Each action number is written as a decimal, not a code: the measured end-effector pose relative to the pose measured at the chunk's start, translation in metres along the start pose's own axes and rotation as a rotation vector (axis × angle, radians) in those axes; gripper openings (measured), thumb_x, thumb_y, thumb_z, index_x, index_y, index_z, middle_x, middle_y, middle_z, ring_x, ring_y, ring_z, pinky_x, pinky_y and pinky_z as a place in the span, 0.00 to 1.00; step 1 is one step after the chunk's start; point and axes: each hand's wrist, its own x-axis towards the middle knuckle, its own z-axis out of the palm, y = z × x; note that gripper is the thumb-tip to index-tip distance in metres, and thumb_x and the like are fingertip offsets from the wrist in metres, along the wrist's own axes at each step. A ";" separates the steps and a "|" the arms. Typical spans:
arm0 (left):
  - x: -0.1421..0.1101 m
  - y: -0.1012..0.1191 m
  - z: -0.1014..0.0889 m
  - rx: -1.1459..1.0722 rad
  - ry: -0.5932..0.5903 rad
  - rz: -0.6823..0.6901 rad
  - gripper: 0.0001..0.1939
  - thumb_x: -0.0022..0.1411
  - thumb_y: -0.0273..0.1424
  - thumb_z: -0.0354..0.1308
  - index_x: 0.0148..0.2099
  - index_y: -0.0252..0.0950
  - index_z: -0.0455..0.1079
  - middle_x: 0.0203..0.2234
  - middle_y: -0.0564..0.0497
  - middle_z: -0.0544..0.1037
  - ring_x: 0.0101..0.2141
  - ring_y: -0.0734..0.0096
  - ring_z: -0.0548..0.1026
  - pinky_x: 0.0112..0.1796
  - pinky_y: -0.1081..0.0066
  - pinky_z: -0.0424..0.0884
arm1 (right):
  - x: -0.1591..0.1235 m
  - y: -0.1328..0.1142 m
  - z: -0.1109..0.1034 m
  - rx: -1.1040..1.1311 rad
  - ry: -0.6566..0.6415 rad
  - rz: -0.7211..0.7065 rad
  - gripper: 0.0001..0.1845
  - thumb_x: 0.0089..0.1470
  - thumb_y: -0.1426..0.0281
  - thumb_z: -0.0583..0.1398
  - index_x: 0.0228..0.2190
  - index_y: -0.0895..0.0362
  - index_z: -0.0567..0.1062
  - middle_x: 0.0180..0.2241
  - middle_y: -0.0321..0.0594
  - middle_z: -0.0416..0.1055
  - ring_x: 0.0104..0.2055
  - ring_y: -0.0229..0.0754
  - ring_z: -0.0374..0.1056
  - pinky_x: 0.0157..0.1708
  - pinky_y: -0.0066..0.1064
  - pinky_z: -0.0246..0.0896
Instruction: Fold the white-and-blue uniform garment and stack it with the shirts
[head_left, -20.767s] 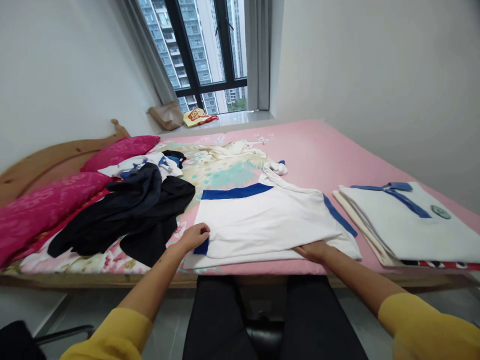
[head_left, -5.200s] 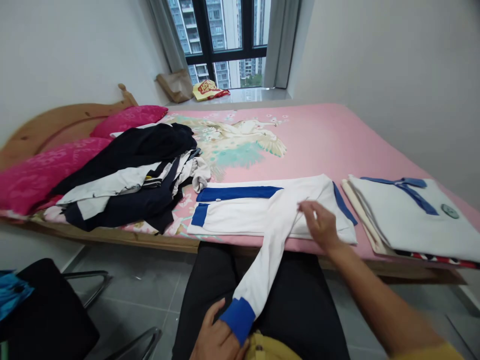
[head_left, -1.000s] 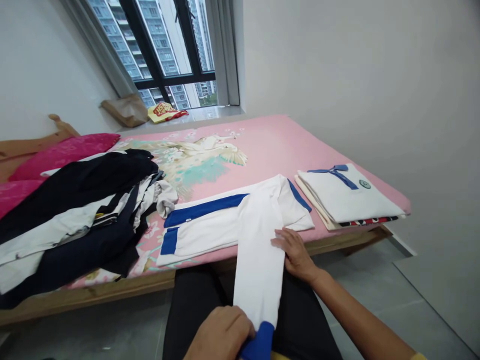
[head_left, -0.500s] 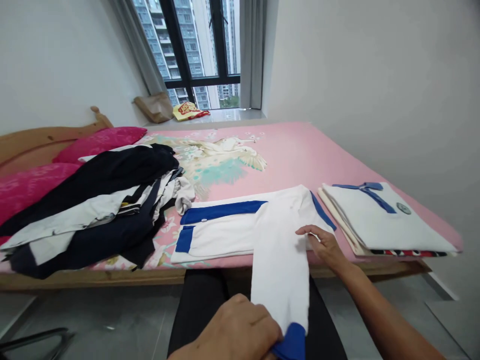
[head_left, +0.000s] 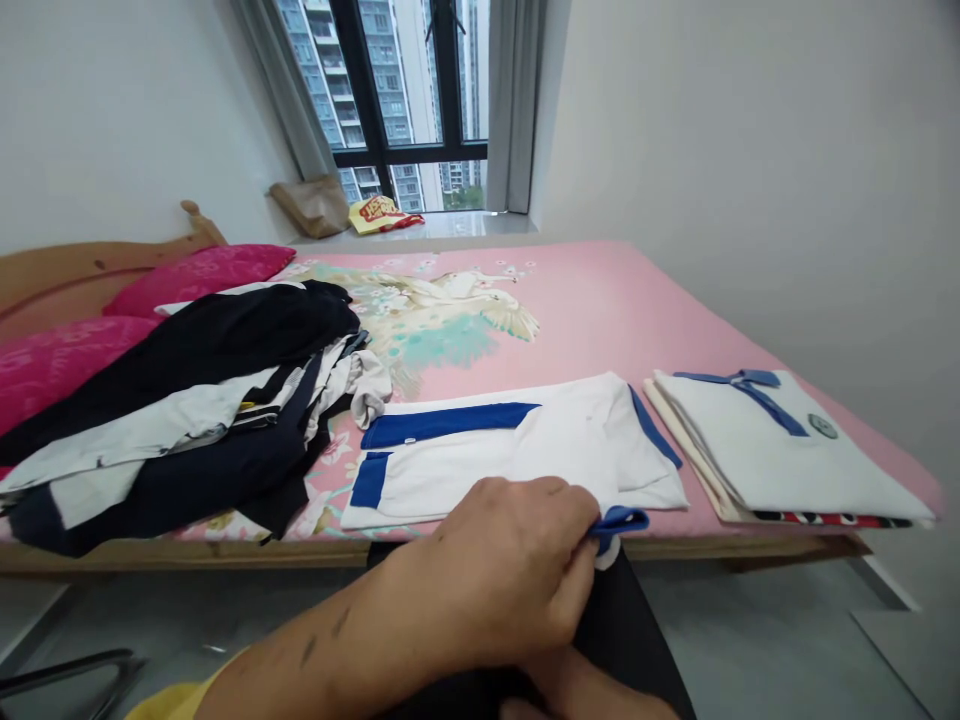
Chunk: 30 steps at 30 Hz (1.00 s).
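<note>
A white shirt with blue trim [head_left: 517, 450] lies half folded at the near edge of the pink bed [head_left: 600, 300]. My left hand [head_left: 510, 575] is raised in front of it, its fingers pinched shut on the blue sleeve cuff [head_left: 621, 520], which hangs just over the shirt's front edge. Most of the sleeve is hidden behind this hand. My right hand [head_left: 581, 692] sits low over my lap, beneath the left wrist. Only part of it shows, and its fingers are hidden.
A folded stack of white clothes with a blue collar [head_left: 780, 450] lies right of the shirt. A heap of dark and white clothes [head_left: 187, 400] sits on the left beside pink pillows [head_left: 202, 275]. A brown bag [head_left: 315, 205] rests on the window sill.
My left hand has carried the blue cuff up from my lap toward the shirt on the bed. My right hand has left the shirt and dropped below the left arm.
</note>
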 end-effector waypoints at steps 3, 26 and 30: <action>0.019 0.005 -0.018 0.007 0.087 0.038 0.07 0.58 0.28 0.51 0.27 0.35 0.63 0.22 0.53 0.69 0.23 0.75 0.64 0.24 0.72 0.55 | 0.064 0.012 0.028 -0.240 0.214 -0.195 0.32 0.59 0.59 0.51 0.62 0.56 0.53 0.60 0.49 0.56 0.64 0.51 0.49 0.60 0.46 0.49; 0.044 -0.174 -0.094 -0.609 0.615 -0.497 0.11 0.47 0.32 0.59 0.32 0.30 0.71 0.21 0.51 0.73 0.23 0.71 0.73 0.24 0.72 0.72 | 0.247 0.080 -0.058 -0.584 0.713 0.311 0.33 0.60 0.57 0.47 0.59 0.67 0.60 0.61 0.56 0.54 0.65 0.58 0.44 0.63 0.49 0.34; 0.012 -0.259 -0.053 -0.695 0.666 -0.901 0.11 0.47 0.32 0.61 0.34 0.32 0.70 0.21 0.51 0.73 0.21 0.72 0.72 0.24 0.71 0.72 | 0.241 0.088 -0.058 -0.593 0.708 0.171 0.31 0.60 0.56 0.47 0.61 0.57 0.58 0.63 0.44 0.51 0.66 0.52 0.42 0.64 0.48 0.33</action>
